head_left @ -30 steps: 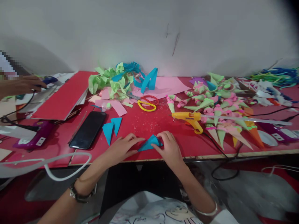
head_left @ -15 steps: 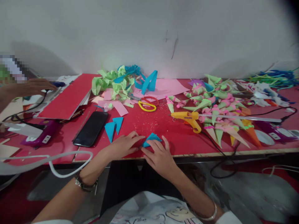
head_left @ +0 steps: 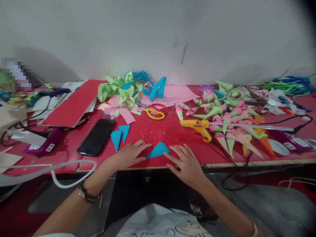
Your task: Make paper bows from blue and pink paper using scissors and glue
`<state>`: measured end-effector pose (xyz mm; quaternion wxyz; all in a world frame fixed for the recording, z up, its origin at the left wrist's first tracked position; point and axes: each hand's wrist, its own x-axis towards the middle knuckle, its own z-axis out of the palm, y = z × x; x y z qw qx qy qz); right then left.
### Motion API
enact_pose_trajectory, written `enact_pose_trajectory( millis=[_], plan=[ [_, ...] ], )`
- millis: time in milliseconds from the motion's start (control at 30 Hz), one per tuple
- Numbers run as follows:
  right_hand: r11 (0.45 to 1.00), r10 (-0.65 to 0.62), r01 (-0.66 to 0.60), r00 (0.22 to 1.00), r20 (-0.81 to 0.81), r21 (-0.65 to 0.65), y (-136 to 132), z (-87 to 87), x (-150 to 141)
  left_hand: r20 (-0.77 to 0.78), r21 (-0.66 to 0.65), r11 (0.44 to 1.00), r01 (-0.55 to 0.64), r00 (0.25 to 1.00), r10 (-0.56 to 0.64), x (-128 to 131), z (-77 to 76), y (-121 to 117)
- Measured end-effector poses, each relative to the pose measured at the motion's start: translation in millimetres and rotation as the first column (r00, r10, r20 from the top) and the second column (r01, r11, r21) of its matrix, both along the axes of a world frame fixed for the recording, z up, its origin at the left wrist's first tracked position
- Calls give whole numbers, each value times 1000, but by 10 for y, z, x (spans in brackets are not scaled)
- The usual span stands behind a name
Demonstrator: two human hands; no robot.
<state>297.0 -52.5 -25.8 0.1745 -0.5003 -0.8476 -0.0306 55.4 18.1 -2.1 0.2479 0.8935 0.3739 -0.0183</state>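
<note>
A blue paper triangle [head_left: 158, 150] lies flat near the front edge of the red table, between my two hands. My left hand [head_left: 130, 153] rests on the table at the triangle's left corner, fingers stretched out and apart. At the right corner is my right hand [head_left: 184, 164], its fingers spread and a fingertip close to the paper or touching it. Neither hand grips anything. Farther left lie two more blue paper pieces [head_left: 120, 136], partly overlapping or joined at the top.
Near the left hand lies a black phone [head_left: 96, 137]. Scissors [head_left: 155, 112] lie behind the triangle. A yellow glue gun [head_left: 197, 126] points left beside a pile of paper cones [head_left: 230, 112]. Paper scraps [head_left: 120, 87] and a red folder [head_left: 71, 105] are at the back left.
My right hand has slid right, off the blue triangle, uncovering it. The left hand stays nearly still. At the far left another person's hand has gone from view.
</note>
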Motion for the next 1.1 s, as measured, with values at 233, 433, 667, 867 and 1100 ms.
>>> enact_pose_trajectory(
  millis=[233,433,667,867,1100],
  plan=[
    [998,-47,43,992,-119,-41,19,0,67,43,-41,999,-4,999,6,-1,17,10],
    [994,4,-29,972,-235,-106,190,143,-202,233,-151,989,8,972,27,-118,61,-24],
    [968,78,-120,978,-195,-218,320,109,-323,322,-103,988,-116,936,143,-90,11,-120],
    [973,75,-120,972,-224,-196,307,146,-329,292,-3,990,-140,947,135,40,18,-186],
    [986,99,-128,963,-253,-104,358,77,-218,106,370,929,29,992,-73,198,27,-290]
  ],
)
